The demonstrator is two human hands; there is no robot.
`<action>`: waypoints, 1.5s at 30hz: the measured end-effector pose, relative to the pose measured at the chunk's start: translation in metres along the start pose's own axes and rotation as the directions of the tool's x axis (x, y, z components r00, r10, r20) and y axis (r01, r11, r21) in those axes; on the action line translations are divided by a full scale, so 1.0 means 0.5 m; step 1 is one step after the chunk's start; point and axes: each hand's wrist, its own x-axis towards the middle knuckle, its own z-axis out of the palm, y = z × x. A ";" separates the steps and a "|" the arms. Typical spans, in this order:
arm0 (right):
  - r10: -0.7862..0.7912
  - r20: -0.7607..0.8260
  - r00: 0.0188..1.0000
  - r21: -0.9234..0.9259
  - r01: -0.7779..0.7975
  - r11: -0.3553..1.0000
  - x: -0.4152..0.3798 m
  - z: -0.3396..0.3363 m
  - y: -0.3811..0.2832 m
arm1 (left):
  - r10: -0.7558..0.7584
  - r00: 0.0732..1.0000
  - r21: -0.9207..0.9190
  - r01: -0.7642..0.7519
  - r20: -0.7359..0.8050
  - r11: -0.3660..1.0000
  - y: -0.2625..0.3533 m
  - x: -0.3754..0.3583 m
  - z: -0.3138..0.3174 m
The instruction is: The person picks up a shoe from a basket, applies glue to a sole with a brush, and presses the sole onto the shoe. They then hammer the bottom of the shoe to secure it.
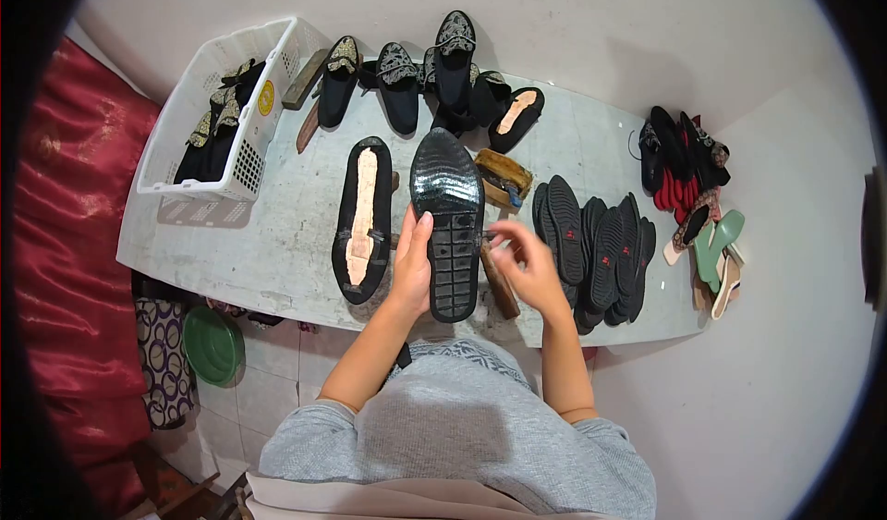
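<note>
My left hand grips a black shoe sole by its left edge, hollow gridded side facing me. Its toe part is shiny and looks wet. Close to the sole's right edge is my right hand, fingertips drawn together around something small and dark that I cannot make out. Left of the sole lies an upturned black shoe, its pale inner bottom showing. A yellow-brown container stands beyond the right hand. Under that hand, a brown wooden handle lies on the table.
Stacked black soles lie to the right. Along the back stand black patterned shoes and another upturned shoe. A white basket with shoe parts is at left. Far right are more shoes and green sandals.
</note>
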 end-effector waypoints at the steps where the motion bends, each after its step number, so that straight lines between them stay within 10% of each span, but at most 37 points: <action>1: 0.029 0.099 0.995 0.077 -0.037 0.996 -0.009 0.015 -0.014 | 0.014 1.000 -0.003 -0.014 0.021 1.000 0.009 0.001 0.002; 11: -0.297 -0.065 0.953 -0.311 0.264 0.913 0.074 0.126 -0.143 | 0.336 0.940 0.154 -0.341 0.060 0.927 0.183 0.009 -0.064; 17: -0.393 -0.240 0.888 -0.222 0.344 0.912 0.161 0.181 -0.192 | 0.532 0.567 0.624 -0.776 0.629 0.089 0.316 -0.003 -0.109; 21: -0.341 -0.229 0.912 -0.070 0.334 0.940 0.184 0.224 -0.150 | 0.352 0.649 0.644 -0.750 0.674 0.148 0.275 0.004 -0.236; 24: -0.007 -0.071 0.997 -0.128 -0.002 0.992 0.177 0.242 -0.103 | 0.190 0.764 0.735 -0.645 0.616 0.211 0.229 -0.003 -0.313; 29: -0.021 -0.152 0.988 0.205 0.052 0.977 0.162 0.297 -0.042 | 0.122 0.775 0.765 -0.632 0.621 0.124 0.206 -0.017 -0.343; 43: -0.164 -0.430 0.888 -0.211 0.078 0.974 0.142 0.358 -0.048 | 0.094 0.802 0.762 -0.591 0.589 0.264 0.245 -0.017 -0.332; 45: -0.180 -0.455 0.872 -0.263 0.062 0.963 0.146 0.352 -0.046 | 0.036 0.827 0.823 -0.562 0.561 0.083 0.257 -0.008 -0.319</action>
